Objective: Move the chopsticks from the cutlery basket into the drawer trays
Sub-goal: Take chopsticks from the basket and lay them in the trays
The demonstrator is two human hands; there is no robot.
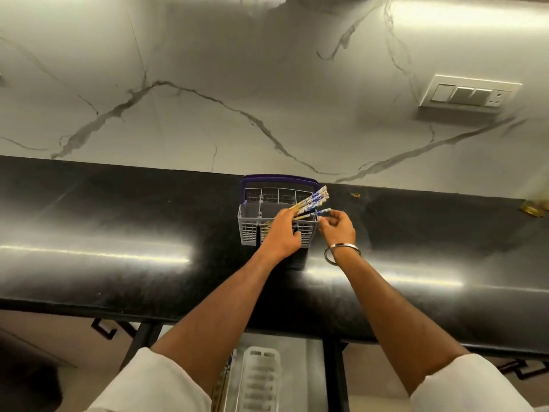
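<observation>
A white plastic cutlery basket with a purple handle stands at the back of the black counter. Several chopsticks with blue-and-white patterned ends slant up to the right over the basket, and my left hand is closed around their lower part. Right beside the basket's right edge, my right hand pinches the tip of one lower chopstick between thumb and fingers. Below the counter edge an open drawer shows a white tray. More chopsticks seem to lie in it along the left side.
The glossy black counter runs across the view, with a marble wall behind. A switch plate is on the wall at the right. A small golden object sits at the counter's far right. Dark drawer handles flank the open drawer.
</observation>
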